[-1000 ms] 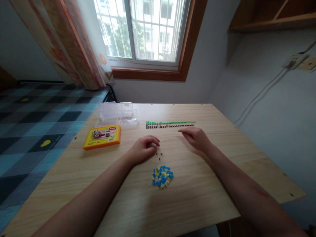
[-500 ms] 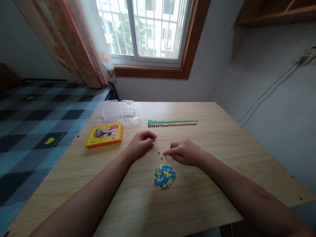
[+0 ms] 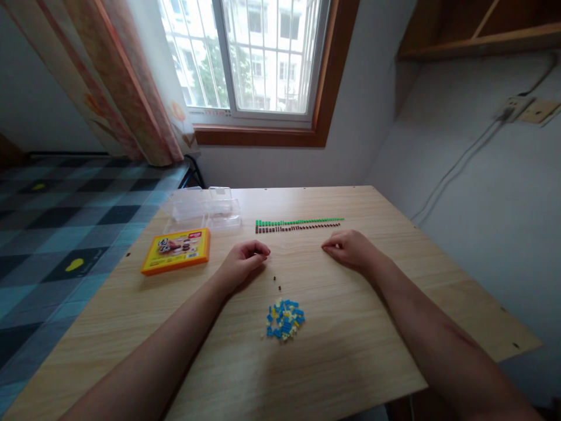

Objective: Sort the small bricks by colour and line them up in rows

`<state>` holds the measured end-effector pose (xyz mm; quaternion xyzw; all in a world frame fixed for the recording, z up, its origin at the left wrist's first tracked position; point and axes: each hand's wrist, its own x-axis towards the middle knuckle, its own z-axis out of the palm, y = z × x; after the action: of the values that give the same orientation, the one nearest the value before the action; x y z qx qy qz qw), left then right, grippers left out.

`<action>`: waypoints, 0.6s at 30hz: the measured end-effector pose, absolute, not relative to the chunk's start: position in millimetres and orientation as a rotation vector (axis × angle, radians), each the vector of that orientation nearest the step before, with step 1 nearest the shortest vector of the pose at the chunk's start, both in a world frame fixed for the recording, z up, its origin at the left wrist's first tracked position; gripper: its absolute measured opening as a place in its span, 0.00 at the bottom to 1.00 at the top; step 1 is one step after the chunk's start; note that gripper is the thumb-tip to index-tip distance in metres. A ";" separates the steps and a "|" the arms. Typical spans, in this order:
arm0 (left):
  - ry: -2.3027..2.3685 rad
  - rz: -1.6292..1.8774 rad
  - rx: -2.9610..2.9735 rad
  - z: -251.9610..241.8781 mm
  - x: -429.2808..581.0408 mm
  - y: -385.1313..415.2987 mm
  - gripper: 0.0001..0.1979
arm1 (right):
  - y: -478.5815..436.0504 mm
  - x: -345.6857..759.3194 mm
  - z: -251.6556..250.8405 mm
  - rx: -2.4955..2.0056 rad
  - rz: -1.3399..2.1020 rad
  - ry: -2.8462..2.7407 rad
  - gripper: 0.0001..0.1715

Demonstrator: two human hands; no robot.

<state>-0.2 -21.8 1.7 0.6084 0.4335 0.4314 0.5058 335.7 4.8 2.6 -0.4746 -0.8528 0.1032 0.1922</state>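
Observation:
My left hand (image 3: 242,263) rests on the wooden table (image 3: 359,327) with its fingers curled in; whatever they hold is hidden. My right hand (image 3: 348,248) lies just below the right end of two long rows of tiny bricks, one green (image 3: 298,221) and one dark brown (image 3: 298,227). Its fingers are pinched together, and I cannot make out what is between them. Two loose dark brown bricks (image 3: 277,283) lie between my hands. A small pile of blue, yellow and white bricks (image 3: 284,320) sits nearer to me.
An orange and yellow box (image 3: 176,250) lies at the left of the table, with a clear plastic case (image 3: 204,207) behind it. A checked blue bed cover (image 3: 56,234) lies to the left. A wall and a cable are close on the right.
My right hand has moved from the loose dark bricks up and right to the end of the brown row. Fewer loose dark bricks lie between my hands. My left hand stays put.

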 end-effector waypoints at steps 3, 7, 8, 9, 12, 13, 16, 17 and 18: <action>1.034 1.042 1.415 1.1 -0.4 -21.5 0.07 | 21.8 366.4 -6.1 -1.509 0.315 -2.275 0.13; 1.021 1.040 1.264 2.4 -1.0 -22.4 0.09 | 39.9 393.5 -21.0 -1.730 0.152 -2.042 0.14; 1.020 1.040 1.243 2.8 -1.1 -22.7 0.09 | 43.1 396.0 -24.1 -1.773 0.109 -2.002 0.14; 1.019 1.038 1.237 3.2 -1.3 -23.0 0.09 | 45.8 397.1 -26.8 -1.807 0.074 -1.974 0.15; 1.011 1.042 1.257 3.5 -1.5 -22.9 0.08 | 51.8 396.2 -32.9 -1.854 0.030 -1.943 0.16; 1.011 1.042 1.275 3.4 -1.5 -22.6 0.08 | 53.3 395.6 -34.6 -1.854 0.033 -1.940 0.16; 1.028 1.029 1.344 2.6 -0.9 -21.7 0.09 | 56.5 395.6 -39.0 -1.839 0.048 -1.930 0.16; 1.037 1.022 1.364 2.3 -0.6 -21.5 0.09 | 57.1 396.1 -40.2 -1.832 0.048 -1.927 0.16; 1.045 1.016 1.382 1.9 -0.2 -21.3 0.09 | 57.7 396.6 -41.3 -1.828 0.046 -1.924 0.16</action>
<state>-0.2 -21.3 1.9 0.5807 0.4390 0.4266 0.5368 396.6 57.7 -41.3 -0.6683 -0.7034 0.0167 0.2414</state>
